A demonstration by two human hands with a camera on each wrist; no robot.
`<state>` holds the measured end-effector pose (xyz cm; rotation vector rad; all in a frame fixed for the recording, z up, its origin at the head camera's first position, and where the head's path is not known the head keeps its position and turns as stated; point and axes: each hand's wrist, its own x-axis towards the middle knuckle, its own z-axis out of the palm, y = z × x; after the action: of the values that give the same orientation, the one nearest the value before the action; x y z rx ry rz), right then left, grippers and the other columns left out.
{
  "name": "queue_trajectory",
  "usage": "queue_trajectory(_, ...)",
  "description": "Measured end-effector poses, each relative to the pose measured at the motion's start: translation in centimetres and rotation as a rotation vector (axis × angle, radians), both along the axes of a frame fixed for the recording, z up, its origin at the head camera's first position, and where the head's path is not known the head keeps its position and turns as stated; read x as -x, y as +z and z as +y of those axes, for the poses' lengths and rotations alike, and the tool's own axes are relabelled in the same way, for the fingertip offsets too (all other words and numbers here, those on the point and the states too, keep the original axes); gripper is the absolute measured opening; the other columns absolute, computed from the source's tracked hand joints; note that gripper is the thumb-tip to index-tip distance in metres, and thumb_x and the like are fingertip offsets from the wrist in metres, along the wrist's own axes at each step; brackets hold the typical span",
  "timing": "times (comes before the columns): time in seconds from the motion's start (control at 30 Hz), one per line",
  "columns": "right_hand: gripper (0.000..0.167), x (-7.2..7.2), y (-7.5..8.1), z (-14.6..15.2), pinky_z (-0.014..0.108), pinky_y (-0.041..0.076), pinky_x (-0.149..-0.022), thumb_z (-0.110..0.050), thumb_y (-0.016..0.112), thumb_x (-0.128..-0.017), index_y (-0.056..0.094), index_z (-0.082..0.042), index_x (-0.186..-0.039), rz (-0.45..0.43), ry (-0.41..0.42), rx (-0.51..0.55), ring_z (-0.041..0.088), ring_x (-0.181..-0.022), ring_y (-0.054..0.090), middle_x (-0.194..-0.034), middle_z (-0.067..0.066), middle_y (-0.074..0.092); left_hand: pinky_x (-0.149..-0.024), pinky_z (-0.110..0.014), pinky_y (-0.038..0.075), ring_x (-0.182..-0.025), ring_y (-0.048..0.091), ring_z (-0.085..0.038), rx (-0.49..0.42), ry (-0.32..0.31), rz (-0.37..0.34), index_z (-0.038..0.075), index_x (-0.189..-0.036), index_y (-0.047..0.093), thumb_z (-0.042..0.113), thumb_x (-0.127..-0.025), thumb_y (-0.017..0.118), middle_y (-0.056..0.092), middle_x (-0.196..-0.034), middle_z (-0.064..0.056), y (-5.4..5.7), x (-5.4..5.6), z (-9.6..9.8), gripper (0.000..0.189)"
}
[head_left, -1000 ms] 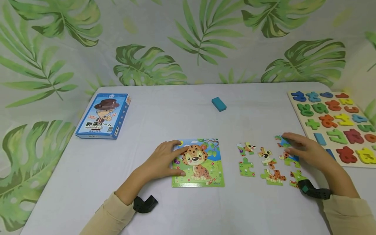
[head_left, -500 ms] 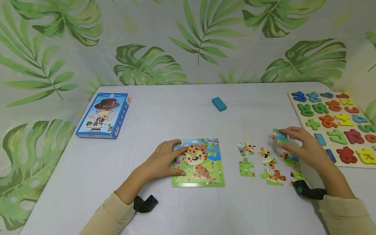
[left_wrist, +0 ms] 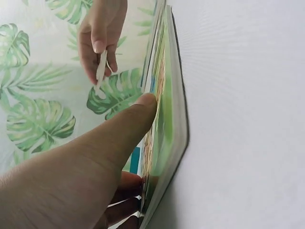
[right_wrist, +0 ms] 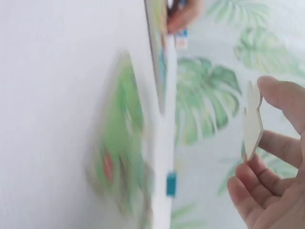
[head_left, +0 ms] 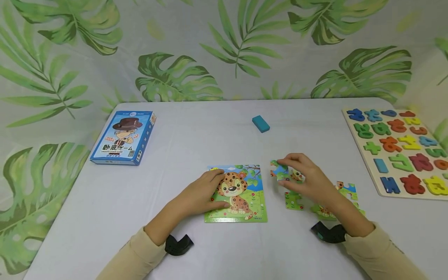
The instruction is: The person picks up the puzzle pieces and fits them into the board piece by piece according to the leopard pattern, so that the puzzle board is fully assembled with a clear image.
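Observation:
The puzzle board (head_left: 246, 204) with a sitting leopard picture lies flat on the white table. My left hand (head_left: 199, 193) rests on its left side, thumb and fingers spread; the left wrist view has the thumb (left_wrist: 136, 117) pressing its face. Just right of the board, my right hand (head_left: 309, 179) pinches a blue and green puzzle piece (head_left: 279, 171) between thumb and fingers. The right wrist view shows this piece (right_wrist: 253, 123) edge-on, raised off the table. Loose pieces lie under and beyond that hand, including a green one (head_left: 293, 201); hand and forearm partly hide them.
A blue game box (head_left: 120, 137) lies at the back left. A teal block (head_left: 261, 123) sits behind the puzzle. At the right edge stands a board of colourful raised letter shapes (head_left: 402, 155). A leaf-print cloth (head_left: 182, 50) hangs behind the table.
My right hand has lifted the puzzle piece from the far right of the loose pieces and carried it left toward the board. My left hand has shifted slightly right on the board.

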<state>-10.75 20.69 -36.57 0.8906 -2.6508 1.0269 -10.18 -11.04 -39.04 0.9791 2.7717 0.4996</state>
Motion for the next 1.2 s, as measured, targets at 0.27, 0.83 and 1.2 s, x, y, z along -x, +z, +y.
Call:
queue_trajectory(0.27, 0.050, 0.4, -2.3, -4.3, 0.042, 0.040, -0.089, -0.024, 0.072, -0.077, 0.056, -0.006, -0.121, -0.166, 0.027, -0.050, 0.022, -0.107, 0.042, -0.118, 0.008, 0.044, -0.099, -0.035, 0.030, -0.120, 0.036, -0.025, 0.020, -0.023, 0.100, 0.004, -0.134, 0.038, 0.058, -0.078, 0.057, 0.040, -0.131, -0.011, -0.3, 0.3, 0.4, 0.080)
queue_trajectory(0.83, 0.050, 1.5, -2.4, -6.9, 0.040, 0.040, -0.083, -0.033, 0.069, -0.078, 0.059, -0.006, -0.119, -0.087, 0.037, -0.284, 0.024, -0.100, 0.047, -0.114, 0.010, 0.051, -0.069, -0.032, 0.038, -0.095, 0.041, -0.024, 0.215, -0.060, 0.273, 0.037, -0.136, 0.038, 0.069, -0.078, 0.042, 0.042, -0.102, -0.009, -0.1, 0.1, 2.3, 0.067)
queue_trajectory(1.2, 0.068, 1.3, -2.5, -5.5, 0.053, 0.029, -0.093, -0.038, 0.067, -0.079, 0.041, -0.012, -0.136, -0.214, 0.128, -0.268, 0.033, -0.120, 0.033, -0.135, 0.015, 0.034, -0.086, -0.042, 0.036, -0.114, 0.038, -0.026, 0.173, -0.037, 0.258, 0.033, -0.134, 0.043, 0.062, -0.082, 0.046, 0.041, -0.126, -0.008, -0.2, 0.0, 2.6, 0.060)
